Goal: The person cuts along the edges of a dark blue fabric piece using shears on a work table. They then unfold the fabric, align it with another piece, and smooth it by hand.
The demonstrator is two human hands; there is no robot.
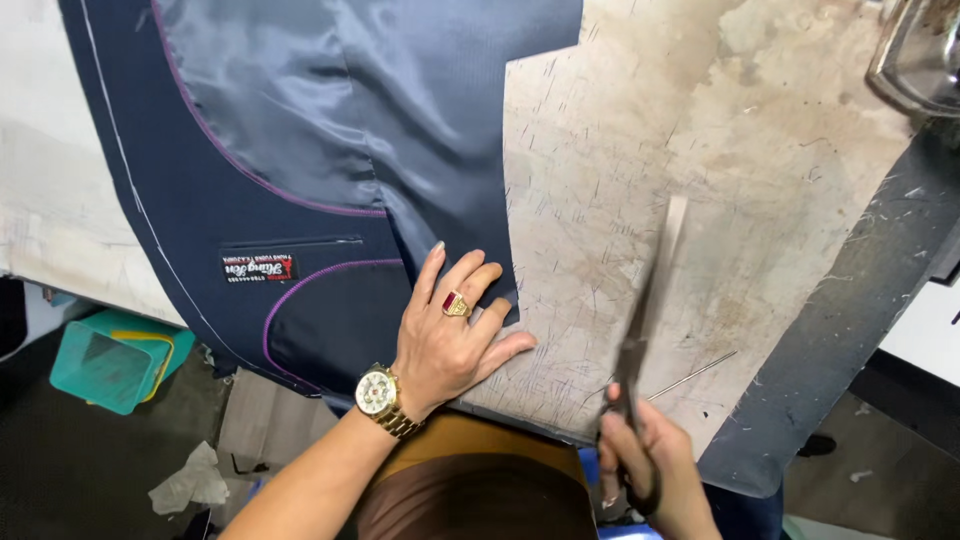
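Jacket point(300, 200) edge under left hand point(450, 340); right hand point(650, 465) raises scissors point(640, 320)

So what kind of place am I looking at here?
Most likely a tailoring workshop. A navy jacket panel with grey lining lies on a scored, stained cutting board; the left hand presses it flat while the right hand holds scissors.

Two bare hands, both low in view

Left hand point(450, 335) lies flat, palm down, fingers spread; right hand point(648, 465) is curled closed, knuckles up, nearer the body.
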